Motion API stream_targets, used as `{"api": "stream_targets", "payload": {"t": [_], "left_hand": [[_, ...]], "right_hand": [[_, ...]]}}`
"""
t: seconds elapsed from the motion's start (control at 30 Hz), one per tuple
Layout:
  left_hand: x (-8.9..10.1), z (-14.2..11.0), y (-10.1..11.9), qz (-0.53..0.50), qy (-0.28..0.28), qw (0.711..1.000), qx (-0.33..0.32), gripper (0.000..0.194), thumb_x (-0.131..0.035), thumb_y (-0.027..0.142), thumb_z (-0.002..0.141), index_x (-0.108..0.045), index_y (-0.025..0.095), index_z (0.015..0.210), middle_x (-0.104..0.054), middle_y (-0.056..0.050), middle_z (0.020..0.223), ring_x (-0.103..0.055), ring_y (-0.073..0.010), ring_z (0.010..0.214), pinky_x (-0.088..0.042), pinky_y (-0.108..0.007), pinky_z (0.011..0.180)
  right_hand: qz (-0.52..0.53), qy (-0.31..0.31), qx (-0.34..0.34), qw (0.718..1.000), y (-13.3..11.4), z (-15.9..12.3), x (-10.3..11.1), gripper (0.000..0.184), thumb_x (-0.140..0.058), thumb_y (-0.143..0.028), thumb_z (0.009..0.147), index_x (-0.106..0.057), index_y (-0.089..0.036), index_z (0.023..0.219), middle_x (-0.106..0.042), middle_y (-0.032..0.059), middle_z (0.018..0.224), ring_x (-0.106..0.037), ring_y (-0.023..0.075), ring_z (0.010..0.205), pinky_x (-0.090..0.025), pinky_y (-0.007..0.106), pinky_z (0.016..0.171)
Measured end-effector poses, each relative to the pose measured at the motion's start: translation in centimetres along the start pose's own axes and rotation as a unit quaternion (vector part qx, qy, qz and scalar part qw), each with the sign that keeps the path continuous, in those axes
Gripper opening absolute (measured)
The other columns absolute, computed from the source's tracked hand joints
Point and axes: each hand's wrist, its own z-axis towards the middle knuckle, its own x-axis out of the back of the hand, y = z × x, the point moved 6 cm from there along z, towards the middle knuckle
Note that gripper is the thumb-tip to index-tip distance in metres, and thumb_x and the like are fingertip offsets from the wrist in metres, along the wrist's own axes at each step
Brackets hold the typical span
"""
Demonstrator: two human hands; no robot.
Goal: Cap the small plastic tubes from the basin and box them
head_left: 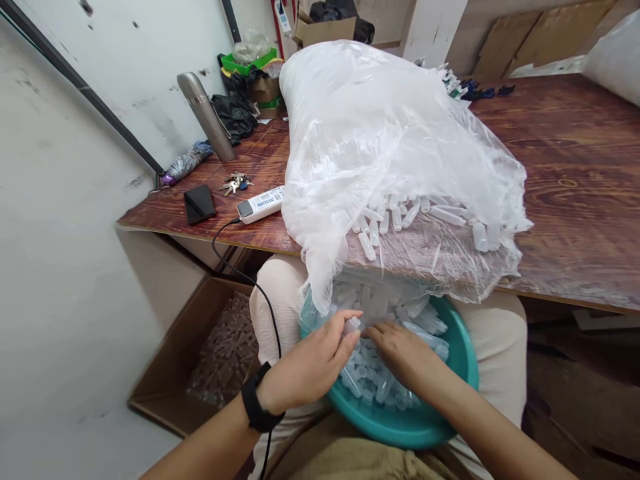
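A teal plastic basin (467, 363) rests on my lap, heaped with small translucent plastic tubes (384, 387). My left hand (320, 353), a black band on its wrist, is over the left part of the basin. Its thumb and fingers close round one translucent plastic tube (353, 324), whose end shows between them. Close beside it, my right hand (400, 347) reaches down to the heap with bent fingers. Its fingertips are hidden, so what they hold, if anything, does not show. Just beyond both hands, a large clear plastic bag (370, 133) spills more tubes at the table edge.
The bag lies on a brown wooden table (565, 173). To its left are a power bank (263, 204) with a black cable, keys (237, 183), a black wallet-like object (199, 204) and a metal flask (206, 117). A cardboard box (165, 383) of pieces stands below left.
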Motion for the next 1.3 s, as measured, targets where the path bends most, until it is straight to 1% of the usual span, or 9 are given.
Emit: {"api": "stream_targets", "payload": {"t": [0.23, 0.4, 0.5, 0.67, 0.8, 0.97, 1.07, 1.17, 1.3], "left_hand": [[0.3, -0.8, -0.3, -0.084, 0.037, 0.995, 0.04, 0.028, -0.049, 0.045, 0.101, -0.055, 0.025, 0.12, -0.068, -0.004, 0.116, -0.064, -0.021, 0.11, -0.047, -0.033, 0.095], [-0.4, -1.0, 0.4, -0.15, -0.002, 0.988, 0.038, 0.033, -0.046, 0.043, 0.103, -0.051, 0.025, 0.13, -0.069, -0.003, 0.114, -0.064, -0.0179, 0.108, -0.047, -0.032, 0.095], [-1.0, -1.1, 0.5, -0.191, -0.015, 0.981, 0.044, 0.033, -0.05, 0.045, 0.101, -0.053, 0.022, 0.123, -0.07, -0.005, 0.114, -0.064, -0.019, 0.108, -0.049, -0.033, 0.093], [-1.0, -1.5, 1.0, -0.144, -0.011, 0.989, 0.031, 0.03, -0.055, 0.041, 0.099, -0.057, 0.02, 0.12, -0.067, -0.005, 0.115, -0.062, -0.0195, 0.107, -0.047, -0.032, 0.092], [-1.0, -1.8, 1.3, -0.118, -0.023, 0.992, 0.024, 0.029, -0.056, 0.04, 0.098, -0.059, 0.021, 0.119, -0.068, -0.003, 0.11, -0.063, -0.0182, 0.101, -0.047, -0.03, 0.086], [-1.8, -1.8, 1.3, -0.119, 0.0, 0.993, 0.02, 0.024, -0.057, 0.037, 0.099, -0.06, 0.021, 0.115, -0.07, -0.003, 0.107, -0.064, -0.0172, 0.099, -0.047, -0.028, 0.086], [-2.7, -2.0, 0.9, -0.153, -0.003, 0.987, 0.052, 0.025, -0.057, 0.039, 0.098, -0.06, 0.021, 0.115, -0.07, -0.003, 0.108, -0.064, -0.0175, 0.099, -0.048, -0.028, 0.087], [-3.1, -2.3, 0.7, -0.171, -0.01, 0.983, 0.062, 0.026, -0.058, 0.039, 0.097, -0.06, 0.021, 0.115, -0.069, -0.004, 0.112, -0.063, -0.0186, 0.105, -0.047, -0.029, 0.091], [-3.2, -2.3, 0.8, -0.141, -0.038, 0.988, 0.056, 0.026, -0.06, 0.039, 0.096, -0.061, 0.021, 0.115, -0.069, -0.003, 0.11, -0.063, -0.0185, 0.102, -0.047, -0.029, 0.088]], "right_hand": [[0.149, 0.095, -0.009, 0.984, 0.4, -1.7, 2.5, 0.034, -0.047, -0.023, 0.1, -0.054, -0.02, 0.133, -0.07, 0.0097, 0.109, -0.07, 0.0201, 0.094, -0.059, 0.032, 0.081], [0.417, 0.183, -0.026, 0.89, 0.1, -4.5, 4.0, 0.028, -0.062, -0.039, 0.095, -0.065, -0.024, 0.118, -0.071, 0.0066, 0.106, -0.071, 0.0192, 0.089, -0.061, 0.031, 0.079], [0.49, 0.212, -0.035, 0.845, -0.4, -5.6, 4.1, 0.027, -0.068, -0.041, 0.092, -0.068, -0.025, 0.112, -0.072, 0.0063, 0.106, -0.072, 0.0206, 0.094, -0.062, 0.03, 0.08], [0.387, 0.251, 0.015, 0.887, -1.4, -6.8, 5.6, 0.017, -0.07, -0.033, 0.091, -0.073, -0.029, 0.107, -0.075, 0.0047, 0.104, -0.073, 0.02, 0.093, -0.062, 0.028, 0.08], [0.359, 0.255, 0.048, 0.897, -2.1, -7.3, 6.6, 0.018, -0.068, -0.028, 0.092, -0.073, -0.033, 0.109, -0.077, 0.0019, 0.103, -0.074, 0.0192, 0.096, -0.062, 0.025, 0.08], [0.344, 0.267, -0.019, 0.9, -1.9, -7.9, 5.1, 0.022, -0.066, -0.044, 0.093, -0.071, -0.026, 0.106, -0.076, 0.0039, 0.091, -0.075, 0.019, 0.078, -0.061, 0.024, 0.069], [0.342, 0.232, -0.063, 0.908, -1.7, -8.1, 4.0, 0.03, -0.053, -0.05, 0.099, -0.066, -0.025, 0.108, -0.071, 0.001, 0.075, -0.072, 0.0169, 0.065, -0.059, 0.023, 0.058], [0.292, 0.189, -0.03, 0.937, -2.0, -8.2, 4.3, 0.03, -0.051, -0.048, 0.099, -0.062, -0.027, 0.118, -0.072, 0.0021, 0.083, -0.072, 0.0184, 0.073, -0.059, 0.026, 0.064], [0.209, 0.129, 0.01, 0.969, -2.1, -8.3, 4.7, 0.033, -0.041, -0.045, 0.104, -0.064, -0.027, 0.088, -0.069, 0.0023, 0.078, -0.069, 0.0196, 0.071, -0.054, 0.029, 0.066]]}}
